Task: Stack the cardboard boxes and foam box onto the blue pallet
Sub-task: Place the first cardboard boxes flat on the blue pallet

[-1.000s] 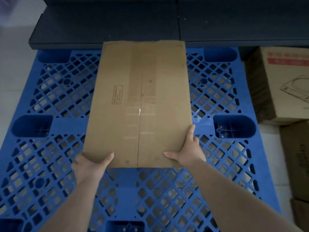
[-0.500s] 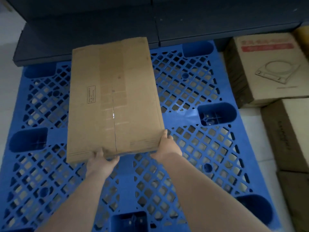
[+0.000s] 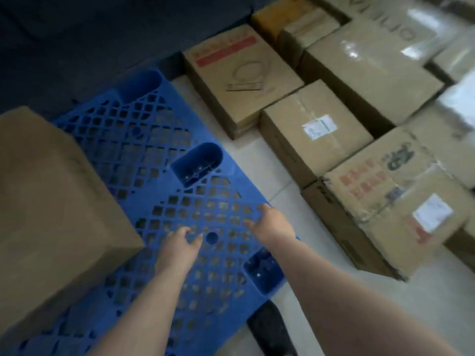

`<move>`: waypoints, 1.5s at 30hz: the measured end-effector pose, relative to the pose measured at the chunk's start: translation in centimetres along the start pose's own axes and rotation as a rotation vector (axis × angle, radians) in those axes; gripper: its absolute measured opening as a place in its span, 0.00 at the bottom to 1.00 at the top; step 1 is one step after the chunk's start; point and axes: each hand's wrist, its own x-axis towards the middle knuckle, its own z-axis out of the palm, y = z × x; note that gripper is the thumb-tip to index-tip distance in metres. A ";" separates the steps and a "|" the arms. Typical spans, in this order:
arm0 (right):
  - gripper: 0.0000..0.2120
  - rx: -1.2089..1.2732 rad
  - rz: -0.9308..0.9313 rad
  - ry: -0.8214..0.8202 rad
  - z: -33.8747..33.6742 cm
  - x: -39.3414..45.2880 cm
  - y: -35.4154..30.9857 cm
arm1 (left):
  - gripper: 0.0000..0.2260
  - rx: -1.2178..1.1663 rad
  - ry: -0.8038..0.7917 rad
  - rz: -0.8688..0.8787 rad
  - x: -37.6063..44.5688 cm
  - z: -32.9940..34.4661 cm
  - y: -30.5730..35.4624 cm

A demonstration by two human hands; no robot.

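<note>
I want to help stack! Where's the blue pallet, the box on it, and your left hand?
blue pallet (image 3: 164,160): head view, bare grid.
box (image 3: 51,201): head view, top face.
left hand (image 3: 180,246): head view, back of hand.

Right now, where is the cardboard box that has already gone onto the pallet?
In the head view, the cardboard box sits at the left on the blue pallet, left of the empty left hand; the other boxes are on the floor at right.

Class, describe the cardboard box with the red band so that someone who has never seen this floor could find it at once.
Start at the blue pallet and look just past its far right corner, to the first of the boxes on the pale floor. That cardboard box lies flat beside the dark wall. Unlike its neighbours, its top shows a red band and a line drawing of a circle.
</note>
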 end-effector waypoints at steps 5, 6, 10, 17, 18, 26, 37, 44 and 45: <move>0.27 0.154 0.196 0.130 -7.7 1.2 12.4 | 0.19 0.047 -0.085 0.169 -1.8 7.0 11.9; 0.28 0.182 0.247 0.165 -8.8 1.6 14.7 | 0.19 0.064 -0.102 0.213 -2.0 8.5 14.1; 0.29 0.358 0.420 0.235 -11.6 3.8 23.1 | 0.21 0.187 -0.188 0.355 -1.9 15.0 22.4; 0.40 0.586 0.697 0.383 -11.5 8.7 37.4 | 0.29 0.330 -0.174 0.486 2.7 25.5 32.9; 0.41 0.614 0.740 0.412 -11.1 9.4 39.1 | 0.31 0.316 -0.160 0.491 3.8 26.8 33.8; 0.58 0.818 0.929 0.435 -7.1 14.1 46.2 | 0.45 0.524 0.065 0.433 9.0 32.9 35.9; 0.51 1.103 1.062 0.606 -4.4 10.6 44.1 | 0.48 0.515 0.070 0.372 8.0 29.1 35.2; 0.45 1.312 1.056 0.637 -3.9 2.8 39.0 | 0.43 0.313 0.018 0.459 2.5 22.1 35.3; 0.44 1.346 1.058 0.635 -3.4 1.4 38.1 | 0.42 0.316 0.020 0.483 1.4 21.1 34.9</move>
